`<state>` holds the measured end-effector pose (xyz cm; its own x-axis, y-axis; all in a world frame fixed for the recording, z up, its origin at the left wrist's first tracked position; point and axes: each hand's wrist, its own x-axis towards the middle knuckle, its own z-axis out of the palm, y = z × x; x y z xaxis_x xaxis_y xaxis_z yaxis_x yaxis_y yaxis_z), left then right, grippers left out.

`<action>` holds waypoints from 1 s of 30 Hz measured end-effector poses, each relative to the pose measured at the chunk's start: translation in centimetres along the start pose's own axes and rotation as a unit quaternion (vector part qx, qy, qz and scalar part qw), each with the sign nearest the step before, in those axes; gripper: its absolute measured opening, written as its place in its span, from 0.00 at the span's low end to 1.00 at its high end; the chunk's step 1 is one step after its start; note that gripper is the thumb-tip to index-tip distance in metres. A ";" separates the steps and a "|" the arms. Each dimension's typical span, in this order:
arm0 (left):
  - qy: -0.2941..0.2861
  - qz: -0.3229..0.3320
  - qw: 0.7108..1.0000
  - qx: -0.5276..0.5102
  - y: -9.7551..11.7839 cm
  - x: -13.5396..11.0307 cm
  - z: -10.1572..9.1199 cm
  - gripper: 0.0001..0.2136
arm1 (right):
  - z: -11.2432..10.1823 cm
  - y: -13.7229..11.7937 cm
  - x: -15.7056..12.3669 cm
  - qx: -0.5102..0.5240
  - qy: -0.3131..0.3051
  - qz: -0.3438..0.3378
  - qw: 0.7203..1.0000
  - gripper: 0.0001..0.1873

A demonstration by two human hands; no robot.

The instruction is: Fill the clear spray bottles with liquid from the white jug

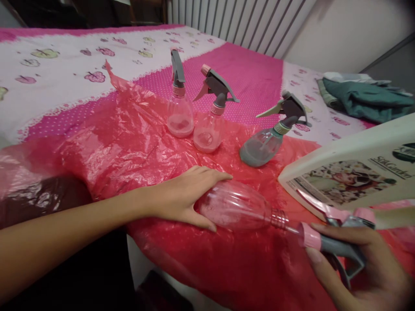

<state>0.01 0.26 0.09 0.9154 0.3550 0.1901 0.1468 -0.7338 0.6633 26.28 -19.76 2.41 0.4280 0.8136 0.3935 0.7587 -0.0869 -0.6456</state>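
A clear pink spray bottle (238,205) lies on its side on a red plastic sheet (113,138), its open neck pointing right. My left hand (189,194) is wrapped round the bottle's base. In my right hand (363,263) is a grey and pink trigger sprayer head (343,248), held by its body. The sprayer's thin tube reaches into the bottle's neck, while the pink collar stays a little apart from the threads. The bottle appears to hold no liquid, though its base is partly hidden by my fingers.
Two pink spray bottles (180,112) (209,129) stand behind, and a greenish one (262,144) leans to their right. A large white labelled jug (356,168) is at the right. Folded green cloth (369,97) lies beyond, on the pink and white bedspread (65,73).
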 end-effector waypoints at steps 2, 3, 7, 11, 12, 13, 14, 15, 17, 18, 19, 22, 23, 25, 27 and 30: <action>0.001 -0.001 1.000 0.002 0.0 0.0 0.0 0.43 | 0.0 0.3 0.0 -0.011 0.010 0.000 1.000 0.11; 0.001 -0.001 1.000 0.003 0.0 0.0 0.0 0.43 | 0.0 0.4 0.0 -0.017 0.015 0.000 1.000 0.11; 0.002 0.003 1.000 0.002 -0.1 0.0 0.0 0.42 | 0.0 0.4 0.0 -0.017 0.013 -0.016 1.000 0.11; -0.001 0.001 1.000 0.002 -0.1 0.0 0.0 0.42 | 0.1 0.3 -0.1 -0.013 0.013 -0.020 1.000 0.12; 0.000 0.001 1.000 0.003 -0.1 0.0 0.0 0.42 | 0.1 0.3 -0.1 -0.013 0.015 -0.016 1.000 0.12; 0.000 0.000 1.000 0.004 0.0 0.0 0.0 0.42 | 0.0 0.4 0.0 -0.015 0.016 -0.013 1.000 0.12; 0.000 -0.001 1.000 0.004 0.0 0.0 0.0 0.42 | 0.0 0.5 0.0 -0.017 0.017 -0.014 1.000 0.12; 0.000 -0.001 1.000 0.005 0.0 0.0 0.0 0.42 | 0.0 0.7 0.1 -0.019 0.015 -0.020 1.000 0.11; 0.000 0.000 1.000 0.005 0.0 0.0 -0.1 0.42 | -0.1 1.1 0.4 -0.015 0.003 -0.058 0.998 0.11; 0.000 0.001 1.000 0.005 0.0 0.0 -0.1 0.42 | -0.1 1.3 0.5 -0.014 -0.003 -0.075 0.997 0.11; 0.000 0.002 1.000 0.005 0.0 0.0 0.0 0.42 | -0.1 1.4 0.6 -0.013 -0.005 -0.084 0.996 0.10; 0.003 0.005 1.000 0.005 -0.1 0.0 0.0 0.42 | -0.1 1.5 0.6 -0.009 -0.005 -0.091 0.996 0.09; 0.004 0.006 1.000 0.005 -0.1 0.0 0.0 0.42 | -0.2 1.5 0.5 -0.010 -0.005 -0.082 0.997 0.09; 0.004 0.006 1.000 0.006 -0.1 0.0 0.0 0.42 | -0.2 1.4 0.4 -0.014 -0.006 -0.069 0.997 0.10; 0.002 0.003 1.000 0.006 0.0 0.0 0.0 0.42 | -0.2 1.5 0.4 -0.020 -0.016 -0.073 0.997 0.09; 0.000 -0.002 1.000 0.004 0.0 0.0 0.0 0.42 | -0.3 1.8 0.7 -0.027 -0.018 -0.124 0.992 0.10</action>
<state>-0.02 0.24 0.12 0.9145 0.3587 0.1873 0.1543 -0.7370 0.6580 28.11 -19.56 1.70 0.2067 0.8341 0.5114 0.8645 0.0891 -0.4947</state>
